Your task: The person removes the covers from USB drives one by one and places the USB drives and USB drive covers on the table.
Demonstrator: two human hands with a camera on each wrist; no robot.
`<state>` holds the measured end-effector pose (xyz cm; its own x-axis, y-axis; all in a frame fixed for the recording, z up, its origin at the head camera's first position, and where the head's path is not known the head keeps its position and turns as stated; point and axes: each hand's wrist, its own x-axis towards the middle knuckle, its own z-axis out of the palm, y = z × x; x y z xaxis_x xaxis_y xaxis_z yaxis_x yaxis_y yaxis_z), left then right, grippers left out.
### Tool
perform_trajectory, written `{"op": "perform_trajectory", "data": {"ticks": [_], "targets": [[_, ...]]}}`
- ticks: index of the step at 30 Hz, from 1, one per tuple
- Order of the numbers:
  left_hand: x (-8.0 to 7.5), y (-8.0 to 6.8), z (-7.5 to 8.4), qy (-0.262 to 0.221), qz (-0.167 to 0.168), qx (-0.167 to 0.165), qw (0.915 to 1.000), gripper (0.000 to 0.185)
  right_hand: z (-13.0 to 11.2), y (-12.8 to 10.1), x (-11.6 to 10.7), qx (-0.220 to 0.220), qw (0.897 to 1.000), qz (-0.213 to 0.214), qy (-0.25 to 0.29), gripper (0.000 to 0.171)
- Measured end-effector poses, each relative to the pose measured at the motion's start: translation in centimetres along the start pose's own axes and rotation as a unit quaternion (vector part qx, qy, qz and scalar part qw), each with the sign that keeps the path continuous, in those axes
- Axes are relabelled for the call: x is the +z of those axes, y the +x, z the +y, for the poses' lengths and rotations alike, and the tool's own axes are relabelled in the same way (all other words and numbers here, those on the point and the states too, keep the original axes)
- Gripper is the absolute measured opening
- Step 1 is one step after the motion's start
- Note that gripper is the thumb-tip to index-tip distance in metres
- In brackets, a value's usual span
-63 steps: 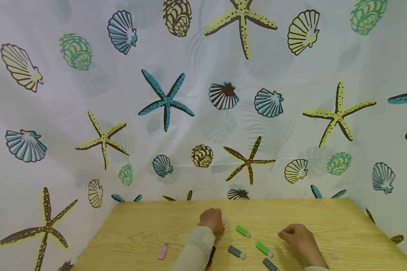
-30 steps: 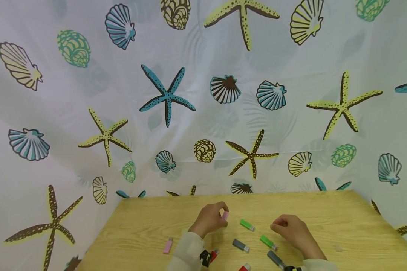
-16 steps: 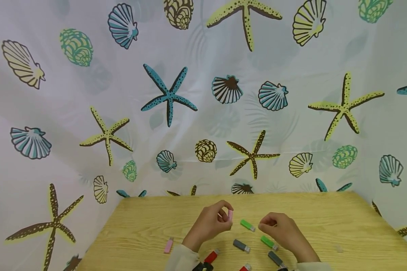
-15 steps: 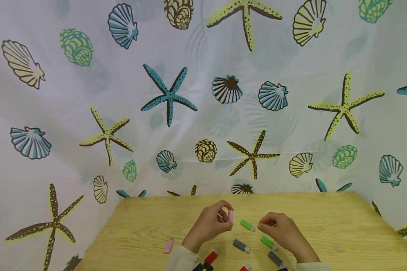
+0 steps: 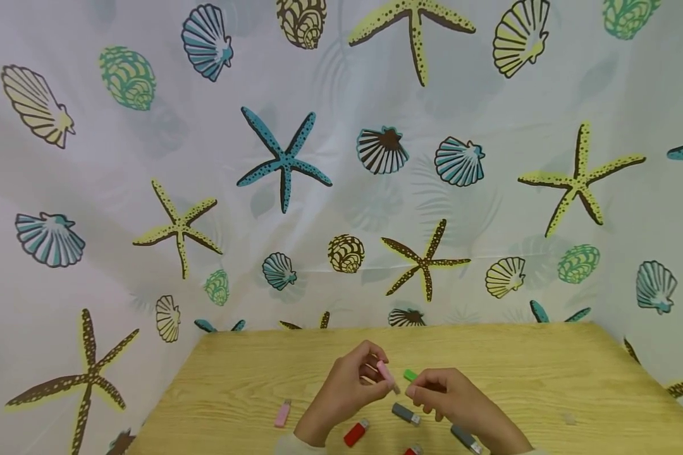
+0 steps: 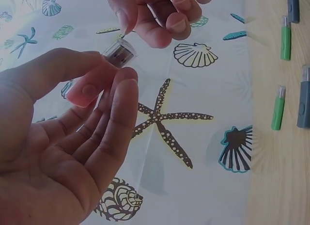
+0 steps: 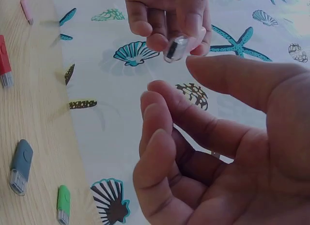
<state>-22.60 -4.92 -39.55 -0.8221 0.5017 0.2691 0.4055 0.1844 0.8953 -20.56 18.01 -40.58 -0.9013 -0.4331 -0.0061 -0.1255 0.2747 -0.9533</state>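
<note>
My left hand (image 5: 344, 385) pinches a pink USB stick (image 5: 384, 371) between thumb and fingers, above the wooden table. In the left wrist view the stick's metal plug (image 6: 118, 54) points up and away, under a clear cap. My right hand (image 5: 458, 398) is close to that plug end, fingers loosely bent. In the right wrist view a gap shows between its thumb and index finger, nothing in it, with the clear cap (image 7: 175, 49) just beyond. A green USB stick (image 5: 410, 375) on the table is partly hidden behind my right hand.
On the table (image 5: 233, 366) lie another pink USB stick (image 5: 282, 414), a red one (image 5: 356, 433), a second red one (image 5: 413, 450) at the frame's bottom, and two grey ones (image 5: 405, 414). A shell-and-starfish patterned curtain (image 5: 319, 189) surrounds the table's back and sides.
My left hand has lifted the pink USB stick off the table and tilted it, plug toward the right. My right hand has moved left, close to it, now covering one green stick.
</note>
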Motion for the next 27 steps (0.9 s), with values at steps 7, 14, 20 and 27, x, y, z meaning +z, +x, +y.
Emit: {"op": "perform_trajectory", "data": {"ticks": [7,14,20,27], "targets": [[0.3,-0.2,0.9,-0.004,0.003,0.003,1.0000,0.027,-0.8,-0.6,0.1,-0.006,1.000,-0.008,0.018,0.030],[0.9,-0.6,1.9,-0.014,0.013,0.002,0.9998,0.025,-1.9,-1.3,-0.2,-0.021,0.998,-0.039,0.047,0.034],[1.2,-0.8,2.6,-0.012,0.015,0.017,0.9997,0.023,-2.5,-1.5,-0.2,-0.030,0.995,-0.067,0.065,0.036],[1.3,-1.0,3.0,0.027,0.002,0.016,0.9995,0.024,-2.7,-1.9,-0.3,-0.022,0.996,-0.060,0.062,0.036]]}}
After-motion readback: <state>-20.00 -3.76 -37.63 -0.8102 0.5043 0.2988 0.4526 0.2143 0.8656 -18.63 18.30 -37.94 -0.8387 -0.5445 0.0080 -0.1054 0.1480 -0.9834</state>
